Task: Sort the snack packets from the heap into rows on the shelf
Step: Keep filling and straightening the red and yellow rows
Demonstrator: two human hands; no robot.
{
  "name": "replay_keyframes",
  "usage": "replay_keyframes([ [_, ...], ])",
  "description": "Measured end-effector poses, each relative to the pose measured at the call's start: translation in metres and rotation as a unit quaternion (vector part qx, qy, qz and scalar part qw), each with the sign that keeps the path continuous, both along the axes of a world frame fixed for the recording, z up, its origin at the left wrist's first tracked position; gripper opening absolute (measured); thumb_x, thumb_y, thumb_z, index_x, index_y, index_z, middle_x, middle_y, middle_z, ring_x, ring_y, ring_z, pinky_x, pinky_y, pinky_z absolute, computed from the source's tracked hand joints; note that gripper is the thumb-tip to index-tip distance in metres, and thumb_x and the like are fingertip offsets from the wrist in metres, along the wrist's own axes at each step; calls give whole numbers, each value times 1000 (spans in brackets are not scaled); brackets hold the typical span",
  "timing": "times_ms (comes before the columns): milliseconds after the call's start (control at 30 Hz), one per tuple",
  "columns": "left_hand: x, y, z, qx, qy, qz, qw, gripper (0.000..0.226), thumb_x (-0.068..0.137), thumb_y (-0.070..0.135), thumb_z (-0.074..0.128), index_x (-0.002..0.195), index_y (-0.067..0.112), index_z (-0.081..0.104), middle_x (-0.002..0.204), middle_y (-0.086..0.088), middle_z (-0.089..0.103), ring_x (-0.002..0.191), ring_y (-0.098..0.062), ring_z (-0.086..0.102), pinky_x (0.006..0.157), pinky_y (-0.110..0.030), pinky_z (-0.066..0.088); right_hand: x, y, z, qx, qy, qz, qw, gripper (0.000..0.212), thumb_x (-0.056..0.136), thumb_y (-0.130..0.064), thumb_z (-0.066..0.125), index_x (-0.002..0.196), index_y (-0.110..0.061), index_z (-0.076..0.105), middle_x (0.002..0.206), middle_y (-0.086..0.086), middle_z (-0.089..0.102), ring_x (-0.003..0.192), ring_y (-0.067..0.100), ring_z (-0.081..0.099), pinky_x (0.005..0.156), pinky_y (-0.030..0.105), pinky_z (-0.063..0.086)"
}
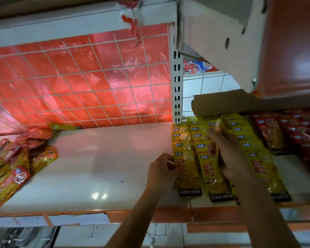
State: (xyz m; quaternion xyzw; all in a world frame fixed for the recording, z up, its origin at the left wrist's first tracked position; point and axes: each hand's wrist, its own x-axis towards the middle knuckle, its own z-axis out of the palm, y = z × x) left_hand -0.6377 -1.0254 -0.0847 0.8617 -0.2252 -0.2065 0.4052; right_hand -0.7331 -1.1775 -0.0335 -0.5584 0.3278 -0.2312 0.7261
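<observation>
Two bare forearms rise from the bottom edge. At far left the heap [11, 169] of red and yellow packets spills to the shelf's front lip, too tangled to count. Right of it the white shelf [106, 158] lies open, closed behind by a wire grid [79, 77] and in front by an orange strip [168, 214]. The left hand [162, 169] curls its fingers on the front yellow packet [190, 179] of the first row. The yellow rows [258, 154] number four, one mostly hidden. The right hand [229, 158] grips a blurred loose packet [217, 126] above them. At least two red rows [272, 133] follow, under a cardboard sheet [240, 104].
</observation>
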Motion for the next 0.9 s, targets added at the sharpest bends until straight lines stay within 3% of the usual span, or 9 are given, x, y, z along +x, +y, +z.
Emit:
replay_keyframes([
  [33, -1, -1, 1, 3, -5, 1, 1000, 26, 77, 36, 77, 94, 27, 59, 84, 13, 67, 74, -1, 63, 63, -13, 48, 1, -1, -3, 19, 0, -2, 1000, 8, 85, -36, 65, 90, -30, 68, 79, -3, 66, 71, 15, 60, 62, 32, 48],
  [100, -1, -2, 2, 15, -32, 1, 999, 31, 76, 37, 78, 98, 24, 60, 85, 10, 67, 75, -6, 62, 66, -19, 48, 3, 1, -3, 37, 38, -11, 999, 13, 88, -35, 59, 95, -28, 68, 101, 1, 68, 92, 23, 64, 84, 46, 53],
  [167, -1, -3, 4, 24, -54, 3, 998, 36, 75, 38, 79, 102, 24, 58, 79, 11, 62, 74, -9, 61, 68, -24, 47, 2, 6, -1, -13, 79, -27, 996, 26, 90, -34, 59, 103, -12, 64, 91, 9, 63, 85, 25, 62, 91, 54, 48],
  [200, -1, -3, 4, 24, -55, 4, 998, 38, 75, 38, 79, 103, 25, 57, 76, 13, 61, 74, -9, 60, 69, -25, 47, 0, 5, -2, -50, 78, -28, 995, 31, 90, -30, 59, 102, -1, 60, 83, 18, 56, 72, 28, 57, 87, 62, 16],
  [233, -1, -3, 3, 22, -53, 7, 998, 38, 75, 37, 79, 104, 25, 56, 75, 13, 60, 73, -9, 60, 68, -25, 47, -2, 5, -4, -89, 79, -16, 993, 33, 90, -27, 60, 99, 4, 58, 78, 25, 52, 65, 26, 50, 75, 29, 29],
  [367, 0, -2, 0, 14, -38, 12, 999, 27, 83, 40, 71, 103, 25, 59, 77, 10, 65, 71, -8, 62, 65, -24, 49, -9, 15, -12, -212, 130, 63, 967, 14, 86, -24, 68, 96, -16, 64, 75, -3, 68, 64, 14, 66, 58, 30, 51],
  [467, 4, -2, 0, 2, -16, 11, 1000, 19, 93, 37, 59, 103, 21, 63, 86, 5, 71, 71, -12, 67, 71, -32, 57, -10, 23, -23, -296, 195, 88, 931, 30, 84, -27, 71, 103, -27, 48, 83, -17, 62, 67, 0, 62, 59, 21, 48],
  [767, 10, 0, -4, -15, 4, 5, 1000, 11, 92, 31, 60, 91, 22, 66, 69, 5, 71, 61, -9, 66, 59, -25, 53, -13, 31, -28, -389, 262, 174, 866, 57, 82, -26, 73, 128, -21, 39, 93, -5, 61, 72, 4, 52, 54, 11, 32],
  [900, 11, 0, -5, -20, 5, 10, 1000, 11, 92, 30, 60, 91, 21, 67, 70, 5, 71, 61, -10, 66, 57, -24, 50, -15, 31, -24, -433, 258, 176, 845, 57, 81, -26, 73, 129, -24, 43, 94, -7, 60, 81, 9, 56, 59, 16, 36],
])
